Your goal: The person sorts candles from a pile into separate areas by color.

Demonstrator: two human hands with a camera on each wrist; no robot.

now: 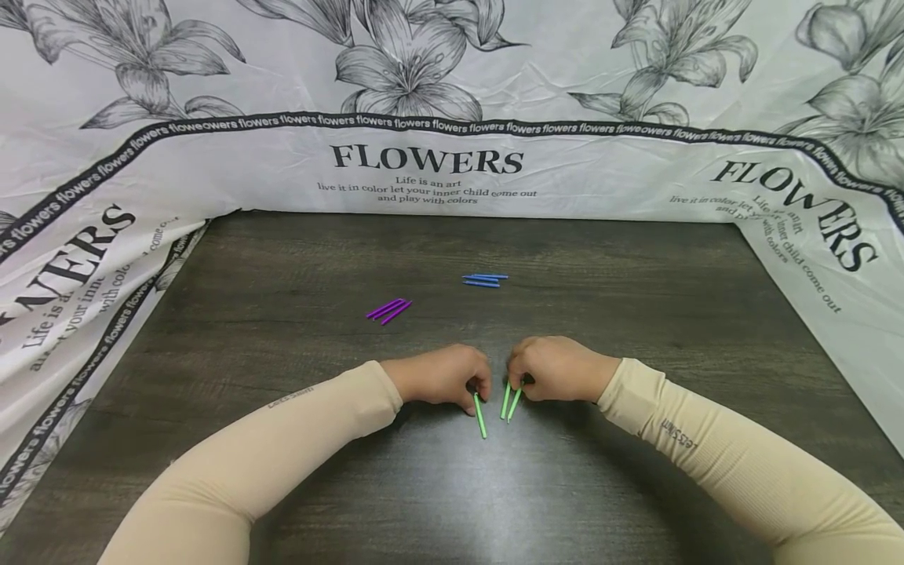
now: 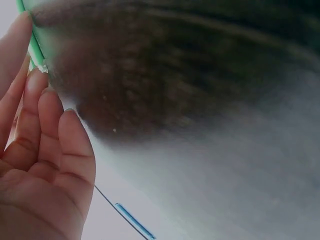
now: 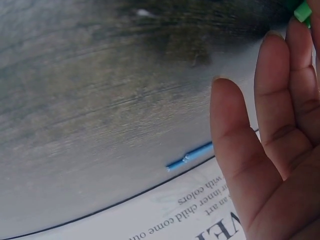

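Observation:
My left hand pinches one thin green candle between thumb and fingertips, just over the dark tabletop. In the left wrist view this green candle shows a whitish tip, and the other fingers are loosely bent. Close by on the right, my right hand has its fingertips at two more green candles. It pinches at least the right-hand one; whether it also grips the other I cannot tell. A green end shows at the right fingertips in the right wrist view.
Several purple candles lie slanted beyond the left hand. Farther back sits a small group of blue candles. A white floral sheet hangs behind the dark wooden table and along both sides.

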